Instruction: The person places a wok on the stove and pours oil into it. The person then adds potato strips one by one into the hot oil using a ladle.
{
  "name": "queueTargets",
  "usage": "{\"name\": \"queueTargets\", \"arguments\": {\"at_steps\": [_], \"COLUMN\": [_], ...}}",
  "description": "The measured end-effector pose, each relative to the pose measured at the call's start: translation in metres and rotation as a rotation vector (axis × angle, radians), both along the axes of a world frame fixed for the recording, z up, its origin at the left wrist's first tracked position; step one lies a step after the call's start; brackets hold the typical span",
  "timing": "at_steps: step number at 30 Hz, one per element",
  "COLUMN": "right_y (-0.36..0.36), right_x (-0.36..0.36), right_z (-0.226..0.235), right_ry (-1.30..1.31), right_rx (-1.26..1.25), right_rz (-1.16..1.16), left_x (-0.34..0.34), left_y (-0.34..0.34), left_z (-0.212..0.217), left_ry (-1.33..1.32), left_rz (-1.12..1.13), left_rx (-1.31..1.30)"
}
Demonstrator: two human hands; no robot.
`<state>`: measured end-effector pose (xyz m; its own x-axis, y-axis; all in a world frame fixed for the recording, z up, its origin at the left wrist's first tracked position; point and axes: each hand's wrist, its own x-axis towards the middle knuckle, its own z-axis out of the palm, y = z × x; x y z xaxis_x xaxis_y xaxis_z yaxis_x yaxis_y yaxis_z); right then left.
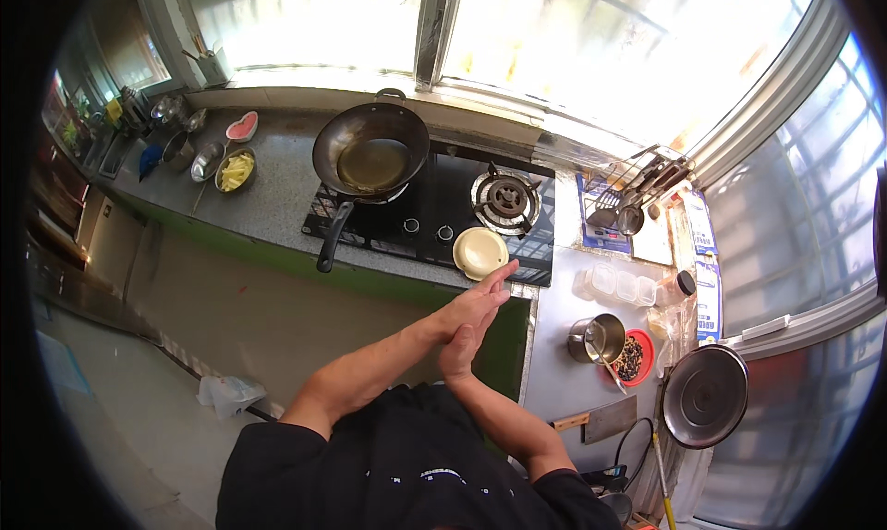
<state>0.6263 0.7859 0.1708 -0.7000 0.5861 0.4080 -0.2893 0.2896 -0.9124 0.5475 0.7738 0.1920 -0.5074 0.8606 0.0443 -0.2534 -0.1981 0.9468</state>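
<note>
My left hand point(484, 301) stretches out flat, its fingers together and pointing toward the stove's front right corner. Against its palm side and wrist lies my right hand point(458, 351), partly hidden behind it. I see nothing held in either. Just beyond the fingertips, a pale yellow round dish or lid point(479, 252) rests on the black gas stove point(427, 190). A dark wok point(372, 153) sits on the left burner, a shallow pool of liquid in its bottom and its handle toward me. The right burner point(506, 198) is bare.
Left counter: a bowl of yellow cut pieces point(236, 170) and a pink heart-shaped dish point(242, 126). Right counter: a metal pot point(596, 338), a red bowl point(646, 356) of mixed dark bits, a cleaver point(610, 420), clear containers point(621, 284) and ladles point(630, 218). A dark round pan point(705, 396) stands beside the window.
</note>
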Motion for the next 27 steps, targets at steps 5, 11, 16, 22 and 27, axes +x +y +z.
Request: {"name": "queueTargets", "arguments": {"at_steps": [5,11,16,22,27], "right_y": [-0.060,-0.116,-0.185,-0.256,-0.273], "right_x": [-0.027,-0.079,-0.105,-0.112,-0.130], "right_z": [-0.001,0.008,0.015,-0.003,0.002], "right_ry": [-0.026,0.022,0.096,0.042,0.014], "right_rx": [0.167,-0.042,0.158,0.173,0.176], "right_rz": [-0.092,0.018,-0.132,-0.163,-0.093], "left_x": [-0.026,-0.075,-0.096,-0.118,-0.131], "left_y": [-0.071,-0.150,-0.193,-0.249,-0.285], "left_z": [0.007,0.008,0.037,0.053,0.043], "left_ry": [-0.028,-0.036,-0.075,0.117,0.032], "left_rz": [0.007,0.130,-0.045,-0.184,-0.110], "left_rx": [0.013,0.062,0.077,-0.028,0.090]}}
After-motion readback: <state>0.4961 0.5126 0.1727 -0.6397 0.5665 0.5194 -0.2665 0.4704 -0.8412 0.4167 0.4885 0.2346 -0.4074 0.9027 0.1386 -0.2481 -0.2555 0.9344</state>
